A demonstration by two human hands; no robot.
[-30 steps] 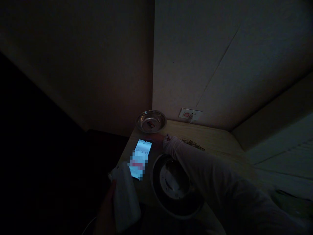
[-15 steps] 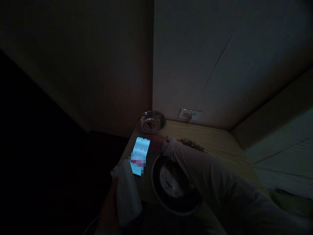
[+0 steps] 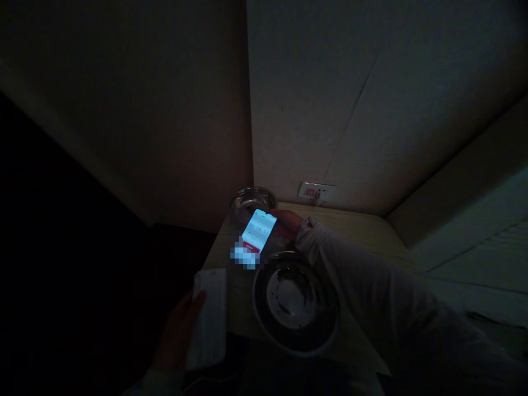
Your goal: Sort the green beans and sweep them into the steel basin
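My right hand (image 3: 289,221) is closed on the right edge of a lit phone (image 3: 264,225), whose timer screen is partly pixelated. The phone covers part of a shiny metal bowl (image 3: 235,206) at the back. At lower left, my left hand (image 3: 181,327) grips a white rounded block (image 3: 211,319) with faint print on its face; darkness hides what kind of thing it is. A larger metal bowl (image 3: 295,346) sits between my hands, below my right wrist, with small dark specks inside.
These bowls stand on a pale wooden tabletop (image 3: 350,217) in a dim corner. A wall socket (image 3: 307,191) with a plug in it is just above the table's back edge. Deep shadow fills the left side, and a pale padded surface (image 3: 462,220) borders the right.
My right hand has moved the phone up and to the right, in front of the back bowl. The white block in my left hand has turned and shifted slightly left. The timer went from 10:52 to 10:53.
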